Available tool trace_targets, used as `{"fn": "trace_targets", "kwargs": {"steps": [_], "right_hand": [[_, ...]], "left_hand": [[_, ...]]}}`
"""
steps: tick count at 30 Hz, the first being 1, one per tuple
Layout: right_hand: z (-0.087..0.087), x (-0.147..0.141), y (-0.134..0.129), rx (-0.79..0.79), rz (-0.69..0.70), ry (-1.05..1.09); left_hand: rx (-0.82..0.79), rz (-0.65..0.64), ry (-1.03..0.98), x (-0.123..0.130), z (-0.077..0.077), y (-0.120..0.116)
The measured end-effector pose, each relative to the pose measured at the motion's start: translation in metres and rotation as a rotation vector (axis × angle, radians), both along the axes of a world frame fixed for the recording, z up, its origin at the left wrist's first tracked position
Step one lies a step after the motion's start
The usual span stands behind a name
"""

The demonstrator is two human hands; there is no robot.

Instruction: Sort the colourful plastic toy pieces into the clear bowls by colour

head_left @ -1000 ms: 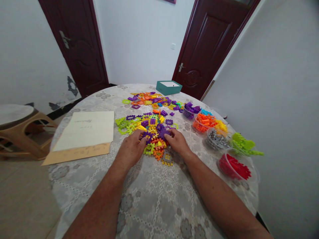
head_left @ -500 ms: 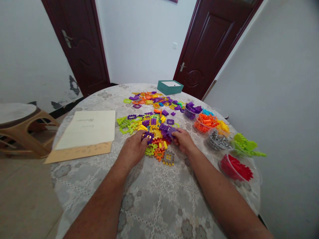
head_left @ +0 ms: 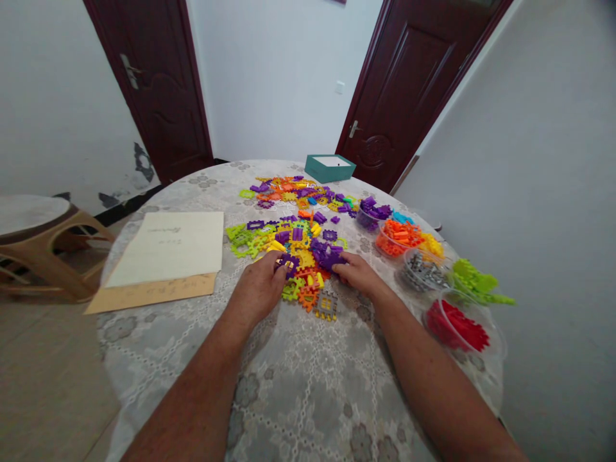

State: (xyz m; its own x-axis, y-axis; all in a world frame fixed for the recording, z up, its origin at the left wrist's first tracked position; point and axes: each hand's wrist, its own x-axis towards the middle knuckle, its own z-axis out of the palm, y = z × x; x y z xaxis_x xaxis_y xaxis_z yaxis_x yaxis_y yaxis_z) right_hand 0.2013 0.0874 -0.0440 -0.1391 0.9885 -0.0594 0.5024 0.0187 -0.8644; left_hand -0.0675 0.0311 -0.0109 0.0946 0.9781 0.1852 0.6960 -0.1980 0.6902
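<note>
My left hand [head_left: 256,286] pinches a purple toothed window-frame building block [head_left: 289,263] between thumb and fingers, at the near left of a mixed heap. Opposite it, my right hand [head_left: 360,272] is closed on a purple building block [head_left: 332,260] with toothed edges. Other purple pieces lie against that block, so where it ends is hard to make out. Around both hands spreads the heap of plastic building blocks [head_left: 305,258] in yellow, green, orange and purple. A grey window-frame block [head_left: 327,301] lies at its near edge.
A second block pile [head_left: 289,197] lies farther back, before a green box [head_left: 330,168]. Along the right stand tubs of purple [head_left: 373,212], orange [head_left: 398,236], grey [head_left: 423,268] and red pieces [head_left: 457,324]. Green pieces [head_left: 474,280] sit beside them. Paper sheets [head_left: 168,247] lie left.
My right hand has tilted its purple block and shifted it slightly lower among the other purple pieces. The left hand has stayed nearly still with its purple frame block.
</note>
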Motion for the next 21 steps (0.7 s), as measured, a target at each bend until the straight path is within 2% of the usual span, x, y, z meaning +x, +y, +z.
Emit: {"fn": "trace_targets", "kwargs": {"steps": [4, 7, 13, 17, 21], "right_hand": [[-0.006, 0.002, 0.002, 0.170, 0.048, -0.169], [-0.011, 0.003, 0.004, 0.232, 0.019, -0.106], [0.000, -0.009, -0.003, 0.085, -0.043, 0.300], [0.008, -0.037, -0.020, -0.047, 0.071, 0.644], [0.002, -0.065, -0.032, -0.049, 0.137, 0.630]], "left_hand": [[0.003, 0.005, 0.011, 0.000, -0.001, 0.001], [0.004, 0.010, 0.014, 0.000, -0.002, 0.001], [0.013, 0.008, -0.064, -0.001, -0.006, 0.003], [-0.050, -0.013, -0.185, 0.001, -0.009, 0.004], [-0.127, -0.103, -0.330, 0.001, -0.009, 0.004]]}}
